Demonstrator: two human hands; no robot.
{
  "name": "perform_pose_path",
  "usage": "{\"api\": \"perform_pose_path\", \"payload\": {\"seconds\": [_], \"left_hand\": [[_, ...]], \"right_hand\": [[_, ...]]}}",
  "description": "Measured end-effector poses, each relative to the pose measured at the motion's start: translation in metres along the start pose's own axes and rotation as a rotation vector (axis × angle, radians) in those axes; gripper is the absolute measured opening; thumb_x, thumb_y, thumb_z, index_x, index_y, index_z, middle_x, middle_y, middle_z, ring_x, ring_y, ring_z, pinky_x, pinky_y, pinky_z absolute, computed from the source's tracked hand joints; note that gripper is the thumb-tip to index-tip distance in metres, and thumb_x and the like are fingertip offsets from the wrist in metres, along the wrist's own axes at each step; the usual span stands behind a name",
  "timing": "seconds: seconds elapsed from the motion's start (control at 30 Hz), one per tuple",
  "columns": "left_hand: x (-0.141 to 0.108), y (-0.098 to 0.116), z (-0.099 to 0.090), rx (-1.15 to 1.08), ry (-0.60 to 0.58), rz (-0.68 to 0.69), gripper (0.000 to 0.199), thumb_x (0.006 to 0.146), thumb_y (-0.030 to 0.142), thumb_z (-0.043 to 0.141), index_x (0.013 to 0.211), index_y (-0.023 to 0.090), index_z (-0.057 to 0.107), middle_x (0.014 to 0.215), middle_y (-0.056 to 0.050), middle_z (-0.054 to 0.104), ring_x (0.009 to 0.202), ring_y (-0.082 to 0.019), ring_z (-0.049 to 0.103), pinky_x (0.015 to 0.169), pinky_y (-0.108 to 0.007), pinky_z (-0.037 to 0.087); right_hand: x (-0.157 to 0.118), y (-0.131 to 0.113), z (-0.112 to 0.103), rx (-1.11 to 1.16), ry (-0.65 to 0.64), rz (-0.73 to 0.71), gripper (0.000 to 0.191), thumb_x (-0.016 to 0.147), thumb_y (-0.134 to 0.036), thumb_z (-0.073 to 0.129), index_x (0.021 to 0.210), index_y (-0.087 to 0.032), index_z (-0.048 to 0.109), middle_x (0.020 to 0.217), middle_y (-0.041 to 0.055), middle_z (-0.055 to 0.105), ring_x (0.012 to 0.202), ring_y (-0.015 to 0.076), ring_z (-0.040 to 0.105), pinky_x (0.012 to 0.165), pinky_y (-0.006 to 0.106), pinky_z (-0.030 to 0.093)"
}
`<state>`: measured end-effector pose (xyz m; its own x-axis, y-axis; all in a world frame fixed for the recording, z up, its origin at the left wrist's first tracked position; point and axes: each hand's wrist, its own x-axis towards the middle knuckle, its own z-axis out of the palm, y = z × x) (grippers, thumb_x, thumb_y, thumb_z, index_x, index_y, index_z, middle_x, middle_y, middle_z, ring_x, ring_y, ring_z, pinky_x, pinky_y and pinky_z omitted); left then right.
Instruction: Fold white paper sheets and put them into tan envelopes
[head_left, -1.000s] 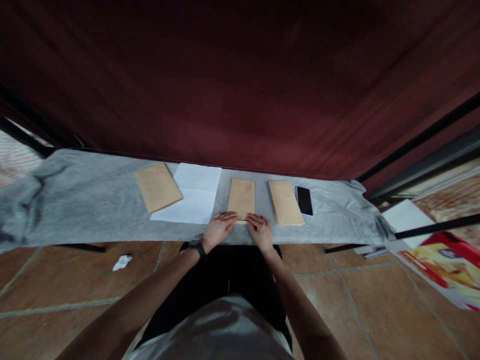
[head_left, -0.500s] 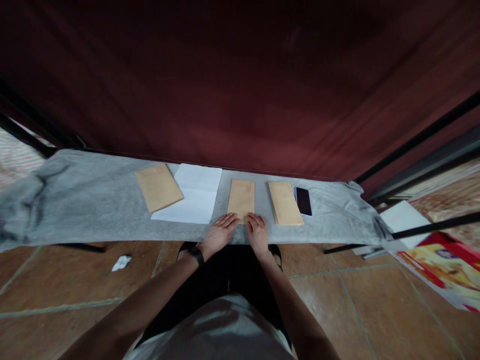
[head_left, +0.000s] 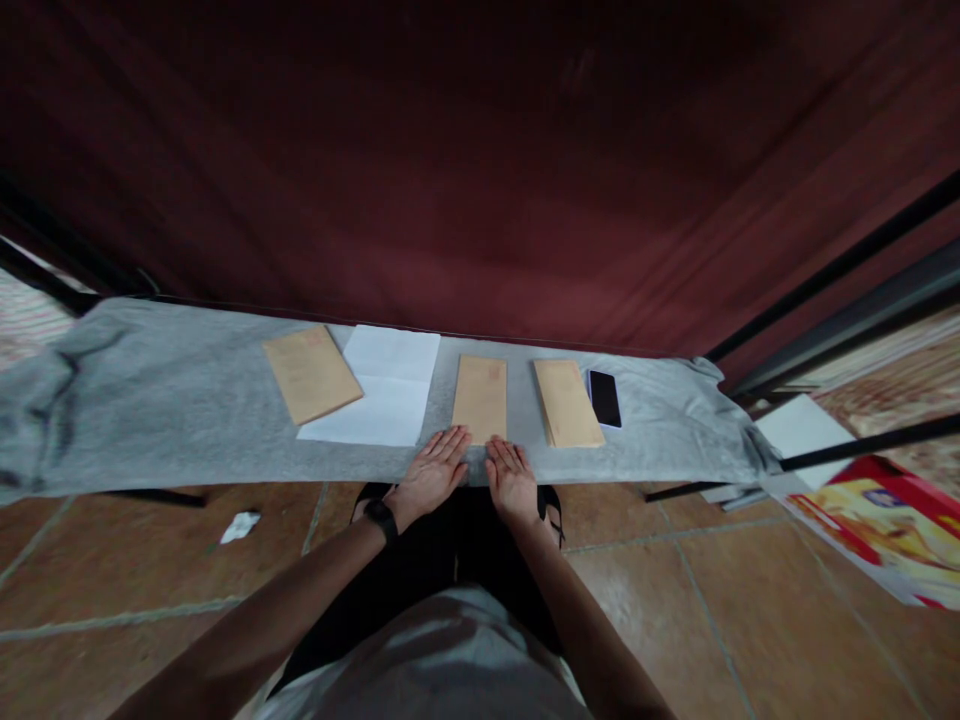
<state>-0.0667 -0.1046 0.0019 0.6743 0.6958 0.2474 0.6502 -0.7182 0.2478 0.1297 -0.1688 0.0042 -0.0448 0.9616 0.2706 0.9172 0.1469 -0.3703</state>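
Observation:
A tan envelope [head_left: 481,392] lies flat on the grey cloth in front of me. My left hand [head_left: 433,474] rests palm down with its fingers stretched, the tips at the envelope's lower left corner. At the lower right corner lie the fingertips of my right hand [head_left: 511,480], also flat and spread a little. To the left, a stack of tan envelopes [head_left: 313,374] overlaps white paper sheets [head_left: 390,390]. On the right is another stack of tan envelopes [head_left: 568,404], slightly fanned, touching a dark phone [head_left: 604,399].
The grey cloth [head_left: 187,400] covers a long narrow table. Behind it rises a dark red panel [head_left: 480,200]. A red and yellow box [head_left: 885,520] stands at the lower right, near black metal bars. Crumpled white tissue [head_left: 240,526] lies on the tiled floor.
Both hands have drawn slightly back toward me, and their fingers lie flatter and straighter at the middle envelope's near edge. The view has shifted slightly; the envelopes look unmoved on the cloth.

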Motion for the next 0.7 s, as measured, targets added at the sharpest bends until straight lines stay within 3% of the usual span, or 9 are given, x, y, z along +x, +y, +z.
{"api": "perform_pose_path", "payload": {"seconds": [0.2,0.37,0.5,0.7], "left_hand": [[-0.006,0.001,0.002,0.037,0.039,-0.065,0.058,0.102,0.037,0.036,0.155,0.013,0.035,0.159,-0.015,0.039,0.150,-0.025,0.031,0.125,-0.046,0.023],[0.004,0.031,0.011,0.071,0.032,-0.087,0.058,0.101,0.031,0.037,0.154,0.009,0.035,0.159,-0.015,0.038,0.151,-0.025,0.028,0.125,-0.045,0.026],[0.016,0.052,0.017,0.093,-0.009,-0.074,0.056,0.099,0.025,0.034,0.152,0.005,0.038,0.159,-0.015,0.038,0.152,-0.024,0.026,0.125,-0.043,0.025],[0.016,0.047,0.015,0.104,-0.021,-0.079,0.056,0.099,0.030,0.037,0.148,0.003,0.043,0.157,-0.019,0.040,0.151,-0.027,0.029,0.123,-0.044,0.029]], "right_hand": [[-0.006,0.010,-0.005,-0.026,0.003,0.011,0.047,0.106,-0.031,0.031,0.144,-0.016,0.054,0.148,0.0105,0.055,0.139,0.0243,0.049,0.122,0.045,0.030],[-0.007,0.003,0.001,-0.070,0.037,0.014,0.046,0.106,-0.028,0.033,0.144,-0.012,0.054,0.149,0.0125,0.054,0.141,0.0254,0.046,0.122,0.046,0.027],[-0.007,0.003,0.003,-0.100,0.029,0.011,0.045,0.106,-0.029,0.037,0.146,-0.017,0.052,0.151,0.0110,0.053,0.141,0.0263,0.045,0.121,0.047,0.026],[-0.005,0.004,0.000,-0.105,0.033,0.027,0.043,0.105,-0.031,0.040,0.145,-0.022,0.053,0.147,0.0094,0.057,0.137,0.0259,0.049,0.120,0.047,0.026]]}}
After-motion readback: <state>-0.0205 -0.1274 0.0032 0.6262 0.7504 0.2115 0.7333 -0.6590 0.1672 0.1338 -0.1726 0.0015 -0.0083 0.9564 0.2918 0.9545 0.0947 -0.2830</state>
